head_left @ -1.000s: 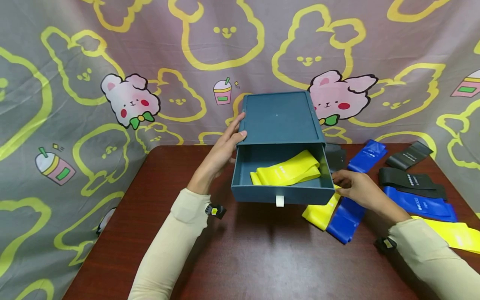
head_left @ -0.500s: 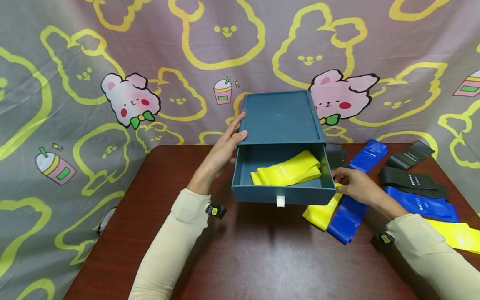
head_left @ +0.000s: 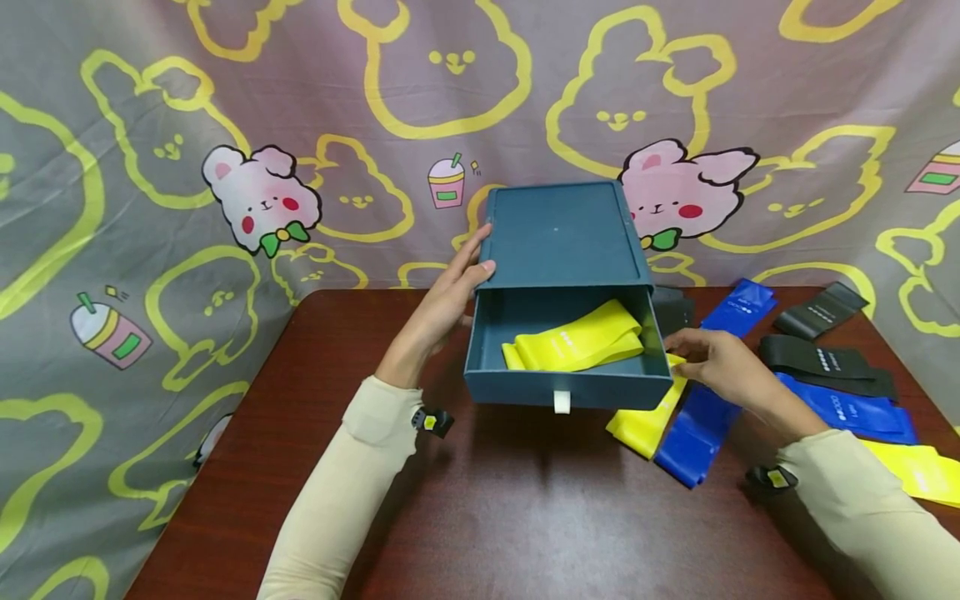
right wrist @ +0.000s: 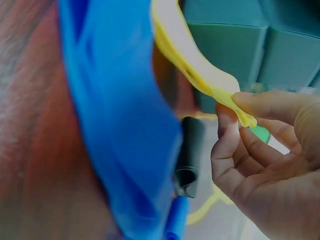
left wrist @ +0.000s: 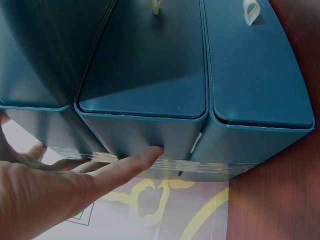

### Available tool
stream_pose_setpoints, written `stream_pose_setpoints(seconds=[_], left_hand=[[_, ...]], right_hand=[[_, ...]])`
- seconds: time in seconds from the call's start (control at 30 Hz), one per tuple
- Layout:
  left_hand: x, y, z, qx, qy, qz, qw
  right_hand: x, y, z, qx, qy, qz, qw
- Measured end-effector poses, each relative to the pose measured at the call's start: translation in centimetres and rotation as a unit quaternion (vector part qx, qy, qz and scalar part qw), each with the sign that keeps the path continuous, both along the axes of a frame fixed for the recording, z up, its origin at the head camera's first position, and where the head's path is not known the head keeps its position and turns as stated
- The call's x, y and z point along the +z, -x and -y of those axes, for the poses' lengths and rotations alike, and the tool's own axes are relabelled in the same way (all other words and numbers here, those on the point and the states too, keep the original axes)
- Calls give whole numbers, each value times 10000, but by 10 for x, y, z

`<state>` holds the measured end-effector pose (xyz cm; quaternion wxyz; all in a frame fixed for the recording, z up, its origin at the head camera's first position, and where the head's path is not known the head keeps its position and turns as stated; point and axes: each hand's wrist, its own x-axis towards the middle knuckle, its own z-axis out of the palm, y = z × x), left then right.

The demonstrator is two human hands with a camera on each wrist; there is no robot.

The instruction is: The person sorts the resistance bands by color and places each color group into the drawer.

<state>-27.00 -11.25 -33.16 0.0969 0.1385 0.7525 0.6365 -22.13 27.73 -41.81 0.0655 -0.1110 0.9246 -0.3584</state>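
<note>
- Right hand (head_left: pixel 716 367): pinching the far end of the yellow band (head_left: pixel 647 423).
- Band's long axis: from the pinch nearward and left, beside the blue band (head_left: pixel 693 437).
- Extended drawer (head_left: pixel 517 390): just left of pinch.
- Left hand (head_left: pixel 442 304): farther off, against the drawer unit (head_left: pixel 562 237).

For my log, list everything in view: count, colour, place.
Drawer unit: 1, blue, on table
Pull tabs: 3, whitish, drawer fronts
Yellow bands: at least 3, yellow, open drawer and table
Blue bands: at least 3, blue, right side
Black bands: at least 3, black, right side
Table: 1, brown, below
Backdrop: 1, patterned grey-pink, behind
Wrist straps: 2, black, beside sleeves
Sleeves: 2, cream, foreground
Left hand: 1, bare, on unit's left side
Right hand: 1, bare, pinching yellow band
</note>
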Motion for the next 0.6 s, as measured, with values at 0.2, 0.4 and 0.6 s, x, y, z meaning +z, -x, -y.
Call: stream_pose_setpoints(seconds=[0.2,0.4,0.6], left_hand=[[0,-1,0,-31,-64,-11,10000],[0,-1,0,-4,8,-27,10000],[0,-1,0,-11,14,-33,10000]], right_hand=[[22,-10,-3,-51,286,161,9994],[49,-18,-2,-168,-133,-570,9981],[81,-26,-2,-507,-174,-1096,9925]])
